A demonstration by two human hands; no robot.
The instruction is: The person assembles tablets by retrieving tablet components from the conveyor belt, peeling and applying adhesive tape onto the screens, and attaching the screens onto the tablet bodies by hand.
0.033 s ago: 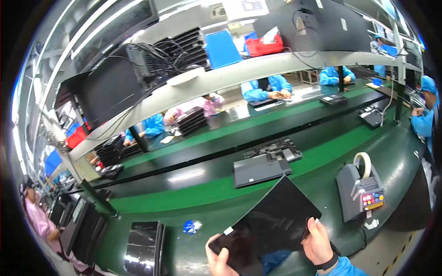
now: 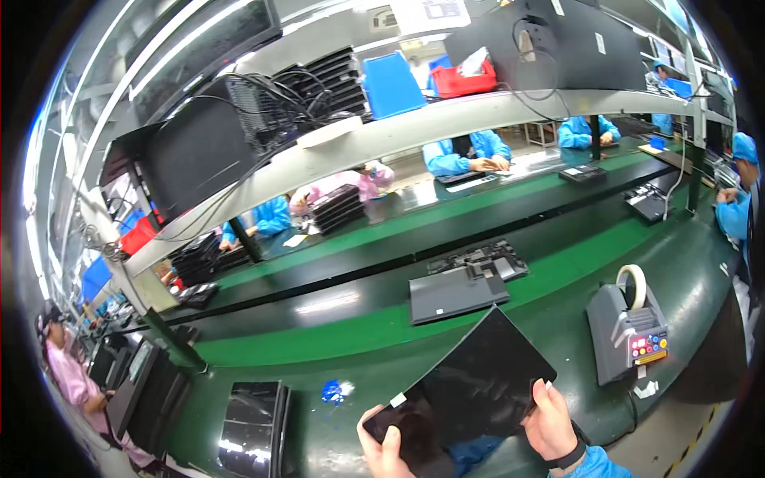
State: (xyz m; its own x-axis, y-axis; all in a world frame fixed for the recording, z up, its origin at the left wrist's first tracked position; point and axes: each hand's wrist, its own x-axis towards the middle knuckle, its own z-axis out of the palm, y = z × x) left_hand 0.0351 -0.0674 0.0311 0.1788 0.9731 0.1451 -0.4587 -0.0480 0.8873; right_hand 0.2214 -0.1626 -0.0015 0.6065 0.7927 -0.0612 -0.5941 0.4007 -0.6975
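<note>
1) Currently, left hand (image 2: 384, 446) curled around left corner of black panel (image 2: 486, 370), thumb on face
2) Right hand (image 2: 550, 422) likewise grips right corner (tape dispenser (image 2: 625, 338) off to the right)
3) Panel tilted, over green bench (image 2: 319, 434)

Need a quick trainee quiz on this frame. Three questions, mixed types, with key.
1. True or false: the gray tape dispenser stands to the right of the right hand.
2. What colour is the wristband on the right wrist? A) white B) black C) red
3. What does the left hand hold together with the right?

Key:
1. True.
2. B.
3. A dark, glossy flat panel, gripped from both sides.
</note>
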